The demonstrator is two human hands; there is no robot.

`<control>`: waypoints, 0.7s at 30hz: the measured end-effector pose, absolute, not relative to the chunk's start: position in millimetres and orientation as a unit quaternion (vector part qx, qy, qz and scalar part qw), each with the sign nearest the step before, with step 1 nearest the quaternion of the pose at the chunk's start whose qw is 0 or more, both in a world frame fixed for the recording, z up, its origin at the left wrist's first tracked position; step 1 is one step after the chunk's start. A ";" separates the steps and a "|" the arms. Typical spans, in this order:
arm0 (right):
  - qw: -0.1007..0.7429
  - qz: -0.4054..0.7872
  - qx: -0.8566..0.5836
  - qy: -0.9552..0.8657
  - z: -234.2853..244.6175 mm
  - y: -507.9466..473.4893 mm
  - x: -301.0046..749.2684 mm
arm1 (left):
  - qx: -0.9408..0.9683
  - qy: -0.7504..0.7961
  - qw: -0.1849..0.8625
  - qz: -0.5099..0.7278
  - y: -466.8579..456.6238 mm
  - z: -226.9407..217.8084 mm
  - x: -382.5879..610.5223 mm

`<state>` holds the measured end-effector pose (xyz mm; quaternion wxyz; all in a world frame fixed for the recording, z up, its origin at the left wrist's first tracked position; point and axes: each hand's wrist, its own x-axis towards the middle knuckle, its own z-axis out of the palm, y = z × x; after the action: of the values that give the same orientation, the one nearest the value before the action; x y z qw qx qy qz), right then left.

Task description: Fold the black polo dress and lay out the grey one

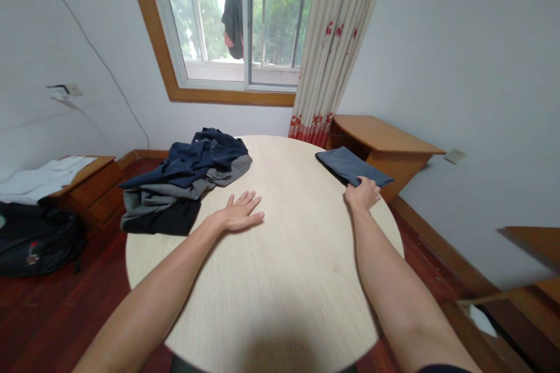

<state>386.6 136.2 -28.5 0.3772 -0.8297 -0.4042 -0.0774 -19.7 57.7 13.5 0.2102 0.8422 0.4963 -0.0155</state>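
My left hand [240,213] lies palm down on the pale round table [297,256], its fingers spread and nothing in them. Just beyond it, at the table's left side, is a loose heap of clothes: a navy garment [205,154] on top, a grey one [153,198] under it and a black one [168,218] at the bottom. My right hand [364,192] is closed on the near edge of a flat, folded blue-grey garment [350,164] at the table's right edge. Part of its fingers is hidden from me.
Behind the table on the right stands a wooden desk [389,137], beside a long curtain [336,41]. A low cabinet [98,192] with white papers [48,175] and a black bag [39,239] are at left. More wooden furniture [520,315] is at lower right.
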 end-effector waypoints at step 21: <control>0.379 0.270 -0.352 -0.812 44.8 44.7 215.3 | 0.842 0.462 0.109 0.255 78.7 -12.7 -27.4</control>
<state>215.3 44.7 44.8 0.3794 -0.3516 -0.8121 0.2700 -27.4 78.7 -12.7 0.1089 0.8424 0.4619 0.2553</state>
